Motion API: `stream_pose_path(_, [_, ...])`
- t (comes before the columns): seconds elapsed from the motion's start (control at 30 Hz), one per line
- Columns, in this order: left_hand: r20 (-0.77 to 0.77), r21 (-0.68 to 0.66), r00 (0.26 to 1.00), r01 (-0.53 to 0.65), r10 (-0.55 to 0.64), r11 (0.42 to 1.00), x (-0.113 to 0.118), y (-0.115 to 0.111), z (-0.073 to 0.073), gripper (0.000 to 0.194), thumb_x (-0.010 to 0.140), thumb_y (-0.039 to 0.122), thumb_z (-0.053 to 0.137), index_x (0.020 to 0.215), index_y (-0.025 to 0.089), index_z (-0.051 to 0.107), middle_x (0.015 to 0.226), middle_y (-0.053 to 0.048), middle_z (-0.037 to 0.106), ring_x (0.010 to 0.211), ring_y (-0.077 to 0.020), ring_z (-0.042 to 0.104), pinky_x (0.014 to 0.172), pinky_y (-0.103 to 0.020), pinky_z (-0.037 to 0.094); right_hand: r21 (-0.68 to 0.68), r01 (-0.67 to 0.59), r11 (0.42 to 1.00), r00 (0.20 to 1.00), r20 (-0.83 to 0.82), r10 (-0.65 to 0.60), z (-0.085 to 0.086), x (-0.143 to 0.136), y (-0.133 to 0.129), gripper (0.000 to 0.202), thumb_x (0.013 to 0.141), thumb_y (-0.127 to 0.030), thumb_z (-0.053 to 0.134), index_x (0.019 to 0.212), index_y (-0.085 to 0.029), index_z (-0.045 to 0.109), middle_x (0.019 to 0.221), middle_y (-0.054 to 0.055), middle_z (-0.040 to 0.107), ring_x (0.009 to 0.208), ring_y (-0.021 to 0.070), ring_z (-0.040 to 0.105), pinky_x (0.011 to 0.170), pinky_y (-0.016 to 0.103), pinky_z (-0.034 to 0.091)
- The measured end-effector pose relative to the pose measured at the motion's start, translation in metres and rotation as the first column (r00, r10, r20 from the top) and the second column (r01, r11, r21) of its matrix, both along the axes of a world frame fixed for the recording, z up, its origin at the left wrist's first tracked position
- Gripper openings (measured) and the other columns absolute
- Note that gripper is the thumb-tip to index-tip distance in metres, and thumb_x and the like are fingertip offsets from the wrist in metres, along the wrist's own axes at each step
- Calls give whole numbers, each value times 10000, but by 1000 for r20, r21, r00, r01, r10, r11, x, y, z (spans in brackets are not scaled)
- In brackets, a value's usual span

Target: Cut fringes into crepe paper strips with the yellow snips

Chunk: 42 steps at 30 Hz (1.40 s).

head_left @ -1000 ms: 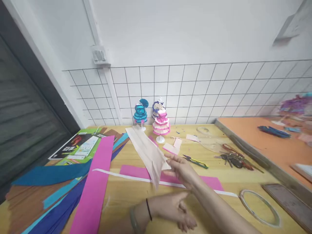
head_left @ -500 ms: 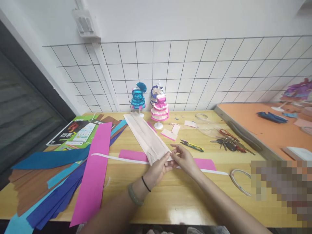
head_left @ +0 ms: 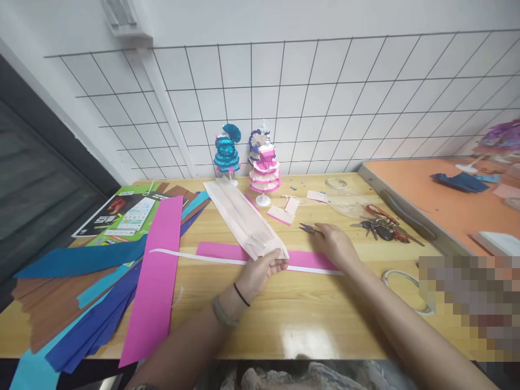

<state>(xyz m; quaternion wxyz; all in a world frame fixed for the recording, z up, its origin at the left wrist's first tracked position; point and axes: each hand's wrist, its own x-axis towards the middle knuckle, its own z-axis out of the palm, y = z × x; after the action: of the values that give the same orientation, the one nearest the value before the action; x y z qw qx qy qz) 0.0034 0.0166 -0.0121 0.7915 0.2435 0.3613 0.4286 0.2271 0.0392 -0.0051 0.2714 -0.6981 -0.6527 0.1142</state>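
along the left end of the counter (head_left: 309, 314), blue and brown paper strips (head_left: 44, 314) fan out beneath a long pink strip (head_left: 156, 281). to its right, the cream paper (head_left: 239, 211) slants across the counter, its near end pinched in the left hand (head_left: 262, 273), thumb on top, just above a narrow white strip (head_left: 203, 258). farther right, the right hand (head_left: 337, 246) has its fingers over the handles of the snips (head_left: 307, 228); whether they have closed around them, i cannot tell. at the right lie keys (head_left: 382, 230). the step in hand looks like taking up the tool while steadying the paper. the next move seems to call for a sure hold on the handles, with the left pinch keeping the paper's layers even.
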Motion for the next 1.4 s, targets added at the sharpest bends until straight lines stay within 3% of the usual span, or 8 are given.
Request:
stream_pose_path(0.33, [-8, 75, 1000, 24, -23, 997, -3, 3, 0, 236, 646, 235, 714, 844, 108, 689, 885, -102, 681, 808, -181, 624, 821, -332, 450, -41, 64, 997, 995, 74, -61, -4, 9, 0, 282, 800, -179, 405, 981, -141, 618, 880, 140, 661, 833, 242, 596, 731, 334, 415])
stream_pose_path(0.43, [-28, 103, 999, 39, -36, 994, -3, 2, 2, 245, 670, 255, 697, 862, 103, 695, 928, -117, 680, 870, -202, 615, 861, -350, 430, -72, 81, 994, 988, -125, -90, 11, 4, -11, 316, 845, -273, 365, 1077, -156, 545, 777, 69, 638, 671, 172, 588, 600, 267, 422])
stream_pose_path(0.53, [-58, 128, 997, 57, -50, 990, -1, -2, 5, 266, 689, 278, 681, 884, 97, 692, 957, -128, 673, 929, -225, 599, 879, -358, 413, -232, -55, 971, 703, -700, -127, 28, -14, -32, 355, 821, -425, 443, 1059, -170, 508, 614, -21, 497, 460, 105, 443, 426, 219, 325])
stream_pose_path(0.67, [-122, 143, 989, 98, -80, 985, 3, -6, 7, 285, 697, 339, 667, 850, 100, 692, 902, -122, 673, 855, -209, 594, 793, -325, 424, -356, -168, 919, 355, -892, -280, 36, -42, -53, 394, 734, -525, 565, 930, -186, 519, 587, -69, 353, 406, 49, 269, 369, 189, 200])
stream_pose_path(1.03, [-307, 208, 917, 324, -253, 923, 7, -7, -2, 429, 700, 558, 566, 691, 132, 613, 596, -16, 557, 479, -74, 437, 480, -229, 302, -361, -352, 863, 383, -897, -219, 23, -72, -42, 476, 648, -504, 656, 547, -206, 299, 433, -119, 201, 386, 24, 120, 370, 196, 101])
stream_pose_path(1.17, [-411, 240, 777, 597, -477, 765, 4, -14, 5, 420, 664, 542, 616, 797, 145, 629, 642, -26, 597, 469, -70, 458, 462, -218, 334, -389, -260, 884, 512, -831, -215, 24, -70, -36, 459, 611, -514, 665, 522, -208, 334, 362, -112, 248, 346, 31, 178, 369, 208, 140])
stream_pose_path(1.33, [-396, 147, 392, 920, -831, 364, -7, -22, 28, 590, 576, 533, 689, 1064, 212, 612, 755, -53, 651, 480, -114, 531, 436, -241, 385, -348, -191, 918, 709, -696, -116, 15, -57, -33, 433, 640, -530, 624, 500, -197, 385, 362, -79, 327, 357, 52, 263, 387, 218, 185])
stream_pose_path(1.4, [-341, 136, 306, 952, -889, 275, -10, -21, 32, 648, 560, 539, 695, 1114, 218, 594, 787, -63, 654, 504, -137, 558, 437, -254, 396, -349, -192, 917, 726, -679, -107, 12, -53, -35, 414, 642, -523, 627, 522, -193, 407, 370, -82, 322, 362, 52, 264, 389, 215, 185])
